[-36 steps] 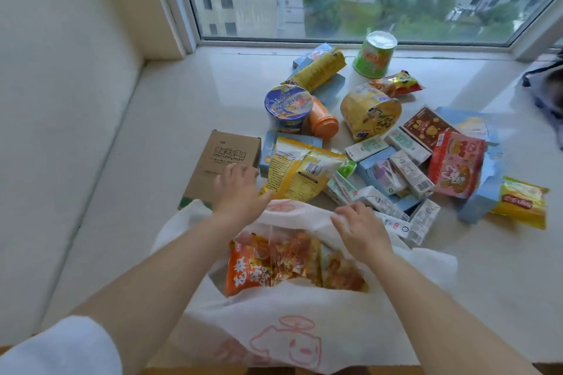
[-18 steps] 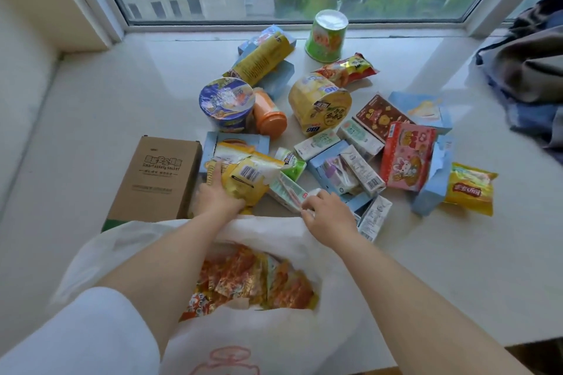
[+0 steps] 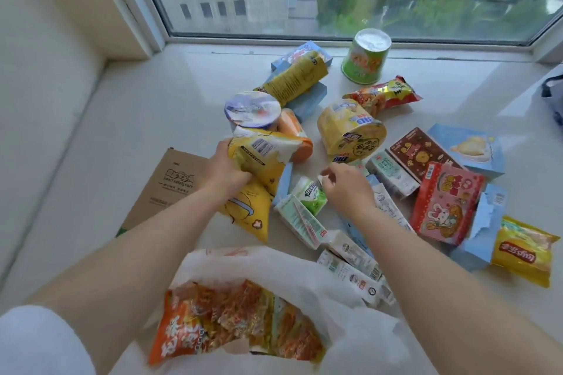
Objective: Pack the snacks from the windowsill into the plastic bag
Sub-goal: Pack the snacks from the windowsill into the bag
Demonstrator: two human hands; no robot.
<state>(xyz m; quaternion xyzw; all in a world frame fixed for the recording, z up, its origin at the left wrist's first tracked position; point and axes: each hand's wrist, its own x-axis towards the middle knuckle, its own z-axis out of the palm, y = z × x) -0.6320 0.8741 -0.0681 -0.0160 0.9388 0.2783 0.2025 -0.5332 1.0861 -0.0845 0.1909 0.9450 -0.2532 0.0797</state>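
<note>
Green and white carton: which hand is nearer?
Right. The right hand pinches at the green and white carton; the left hand grips the yellow bag beside it.

**Open stone to the left, crowded to the right of the brown carton**

Taking the flat brown carton (image 3: 170, 189) as the landmark: the windowsill (image 3: 146, 106) beyond it and to its left, up to the wall and window frame, is bare, so a hand could pass there freely. Just right of the carton the way is blocked by the yellow snack bag (image 3: 259, 176) held in the left hand (image 3: 225, 167), with the blue-lidded cup (image 3: 253, 109) and an orange bottle (image 3: 292, 128) behind it. Farther right, small cartons (image 3: 301, 219), the yellow tub (image 3: 350, 131) and the pink packet (image 3: 444, 204) lie packed together with little gap. Nearer than the carton, the white plastic bag (image 3: 304, 271) stands open, orange packets (image 3: 231, 326) filling its mouth.
</note>
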